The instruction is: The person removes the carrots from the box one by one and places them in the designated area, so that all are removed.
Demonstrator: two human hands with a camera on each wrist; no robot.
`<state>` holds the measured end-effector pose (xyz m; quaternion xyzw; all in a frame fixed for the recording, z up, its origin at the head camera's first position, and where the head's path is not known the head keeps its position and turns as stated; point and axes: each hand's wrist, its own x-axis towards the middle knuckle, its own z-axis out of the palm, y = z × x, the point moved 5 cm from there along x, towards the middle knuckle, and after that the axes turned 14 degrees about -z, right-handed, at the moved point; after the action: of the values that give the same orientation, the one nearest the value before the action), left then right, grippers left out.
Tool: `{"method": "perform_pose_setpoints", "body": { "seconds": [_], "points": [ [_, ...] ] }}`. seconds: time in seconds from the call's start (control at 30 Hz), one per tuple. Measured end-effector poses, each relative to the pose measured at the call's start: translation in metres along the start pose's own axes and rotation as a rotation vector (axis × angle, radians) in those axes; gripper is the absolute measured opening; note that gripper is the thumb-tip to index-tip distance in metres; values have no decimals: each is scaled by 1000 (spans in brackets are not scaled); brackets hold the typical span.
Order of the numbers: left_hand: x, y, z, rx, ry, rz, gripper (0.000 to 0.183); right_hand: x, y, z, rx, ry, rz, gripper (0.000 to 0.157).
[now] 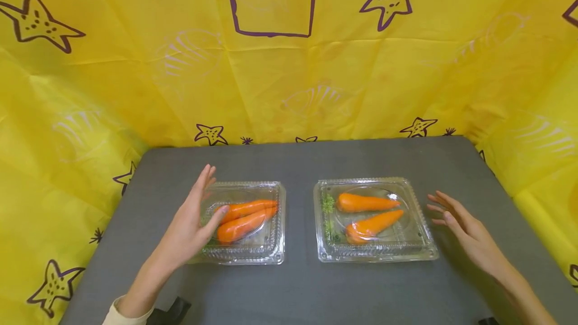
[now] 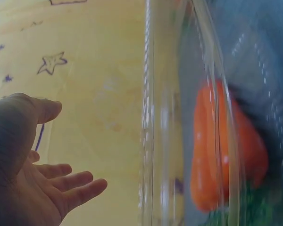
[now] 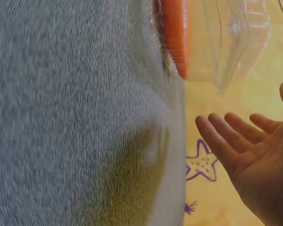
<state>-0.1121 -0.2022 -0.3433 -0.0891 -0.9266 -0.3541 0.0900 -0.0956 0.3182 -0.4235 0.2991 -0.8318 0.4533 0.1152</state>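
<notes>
Two clear plastic clamshell containers lie side by side on the grey table, both with lids down. Inside the left container (image 1: 281,224) are two carrots (image 1: 246,222) with some green at their left end. The right container (image 1: 319,224) has two more carrots (image 1: 372,224), tips pointing right, and green tops along its left side. My left hand (image 1: 187,227) is over the left container's left side, fingers straight and thumb apart, covering part of it; nothing is in its grasp. To the right of the right container, my right hand (image 1: 467,234) hovers with extended fingers, holding nothing.
The grey table (image 1: 298,290) ends at a yellow cloth backdrop (image 1: 271,74) printed with starfish and fish, which also rises on both sides. A dark strap-like piece (image 1: 173,312) shows beside the left sleeve (image 1: 128,312).
</notes>
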Motion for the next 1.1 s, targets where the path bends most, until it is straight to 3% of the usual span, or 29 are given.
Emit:
{"method": "perform_pose_setpoints", "body": {
  "seconds": [0.27, 0.6, 0.83, 1.1],
  "points": [
    [-1, 18, 23, 8, -22, 18, 94, 1, -4, 9, 45, -4, -24, 57],
    [-9, 44, 44, 10, -125, 34, 87, -8, -1, 14, -45, -26, 38, 55],
    [-16, 63, 63, -79, -159, 56, 96, -3, -1, 15, 31, -41, 44, 59],
    [-37, 88, 93, -214, -185, 102, 80, 1, -8, 10, 34, -23, 22, 66]
  ]
}}
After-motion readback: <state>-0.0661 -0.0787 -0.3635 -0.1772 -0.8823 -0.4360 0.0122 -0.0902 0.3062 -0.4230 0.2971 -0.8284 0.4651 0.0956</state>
